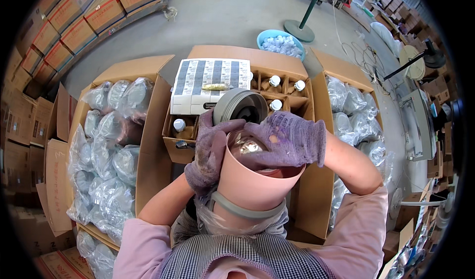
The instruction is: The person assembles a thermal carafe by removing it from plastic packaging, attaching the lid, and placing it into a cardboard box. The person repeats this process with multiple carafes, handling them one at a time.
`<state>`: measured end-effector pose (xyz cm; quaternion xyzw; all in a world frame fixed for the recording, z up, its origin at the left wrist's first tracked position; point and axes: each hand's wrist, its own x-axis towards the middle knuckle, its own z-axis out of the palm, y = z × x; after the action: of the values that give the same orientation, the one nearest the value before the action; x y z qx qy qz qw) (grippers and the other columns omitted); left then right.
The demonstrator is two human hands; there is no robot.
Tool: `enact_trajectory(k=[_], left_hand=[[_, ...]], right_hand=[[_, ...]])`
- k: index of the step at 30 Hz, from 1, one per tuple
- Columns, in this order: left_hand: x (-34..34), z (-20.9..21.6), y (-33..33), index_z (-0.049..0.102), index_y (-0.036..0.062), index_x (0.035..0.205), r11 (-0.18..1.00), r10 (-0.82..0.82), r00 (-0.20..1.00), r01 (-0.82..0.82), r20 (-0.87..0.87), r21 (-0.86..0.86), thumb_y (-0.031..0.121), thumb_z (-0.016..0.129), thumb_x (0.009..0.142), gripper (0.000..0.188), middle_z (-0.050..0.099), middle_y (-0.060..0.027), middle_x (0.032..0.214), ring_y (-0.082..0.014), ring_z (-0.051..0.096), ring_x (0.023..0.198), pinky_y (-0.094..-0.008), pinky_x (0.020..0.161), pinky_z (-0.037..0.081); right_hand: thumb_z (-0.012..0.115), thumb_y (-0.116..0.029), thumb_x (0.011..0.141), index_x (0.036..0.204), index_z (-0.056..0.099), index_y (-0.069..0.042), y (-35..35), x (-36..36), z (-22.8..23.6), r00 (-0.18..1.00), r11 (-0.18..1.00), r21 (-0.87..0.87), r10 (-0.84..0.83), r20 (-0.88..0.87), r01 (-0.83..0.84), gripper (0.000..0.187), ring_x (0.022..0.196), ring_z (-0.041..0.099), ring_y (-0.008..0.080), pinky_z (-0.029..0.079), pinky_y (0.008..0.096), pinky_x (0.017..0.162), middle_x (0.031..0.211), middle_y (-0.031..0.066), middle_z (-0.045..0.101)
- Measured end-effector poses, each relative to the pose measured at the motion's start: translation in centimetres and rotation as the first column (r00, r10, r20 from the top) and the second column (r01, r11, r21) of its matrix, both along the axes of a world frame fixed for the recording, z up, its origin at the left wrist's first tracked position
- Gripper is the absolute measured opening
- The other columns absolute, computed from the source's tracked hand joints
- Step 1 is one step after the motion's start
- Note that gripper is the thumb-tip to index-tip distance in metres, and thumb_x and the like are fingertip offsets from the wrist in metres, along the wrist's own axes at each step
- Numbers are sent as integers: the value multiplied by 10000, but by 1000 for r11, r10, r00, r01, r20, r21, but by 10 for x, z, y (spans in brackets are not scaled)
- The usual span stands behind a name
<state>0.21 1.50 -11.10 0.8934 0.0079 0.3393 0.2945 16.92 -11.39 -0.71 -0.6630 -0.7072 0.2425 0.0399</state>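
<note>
Against my body rests a pink insulated pot (pixel 252 190), tilted, with a shiny metal interior and a grey band around its lower part. Clear plastic film is bunched around its base. My left hand (pixel 212 152), in a purple glove, grips a grey threaded lid (pixel 240 106) just beyond the pot's mouth, while its lower part lies against the pot's side. Gloved alike, my right hand (pixel 282 140) reaches across the opening, its fingers apart and partly inside the rim. No separate object shows in it, though its fingertips are partly hidden.
Ahead stands a divided carton (pixel 180 148) of white-capped bottles, with a stack of label sheets (pixel 210 81) on top. Open cartons of plastic-wrapped items flank me, at left (pixel 151 145) and right (pixel 314 200). A blue basin (pixel 264 34) sits on the floor beyond.
</note>
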Motion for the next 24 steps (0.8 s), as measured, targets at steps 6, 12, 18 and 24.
enact_trajectory(k=[6, 12, 18, 24], left_hand=[[2, -4, 1, 505, 5, 1218, 994, -52, 990, 38, 129, 103, 322, 775, 802, 589, 624, -161, 1208, -452, 515, 1070, -564, 919, 426], [0, 7, -16, 671, -29, 1040, 955, -16, 990, 57, 142, -292, 196, 364, 1018, 381, 681, -177, 1092, -414, 489, 1088, -514, 1034, 328], [4, 8, -12, 668, -9, 1068, 976, -34, 987, 67, 157, -210, 203, 323, 1021, 407, 692, -156, 1080, -393, 488, 1096, -503, 1041, 313], [-2, 10, -10, 707, 5, 1018, 988, 8, 996, 6, 92, -155, 225, 322, 1030, 443, 685, -174, 1087, -401, 488, 1097, -512, 1048, 304]], right_hand=[[486, -652, 887, 1130, 648, -67, -4, -3, 4, 997, 995, -66, -77, -18, 76, 654, 766, 700, 349, 556, 432, 711, 781, 188, 700], [570, -500, 889, 1128, 640, -75, -11, -2, -4, 983, 969, 224, 131, -125, -101, 493, 803, 696, 330, 556, 409, 726, 875, 167, 705], [565, -428, 911, 1207, 596, -73, -9, 6, -6, 965, 961, 242, 185, -188, -137, 464, 843, 687, 341, 553, 413, 741, 907, 190, 687], [499, -245, 928, 1248, 518, -142, -8, -9, 16, 915, 925, 172, 282, 287, -339, 337, 770, 702, 329, 565, 420, 597, 1010, 148, 664]])
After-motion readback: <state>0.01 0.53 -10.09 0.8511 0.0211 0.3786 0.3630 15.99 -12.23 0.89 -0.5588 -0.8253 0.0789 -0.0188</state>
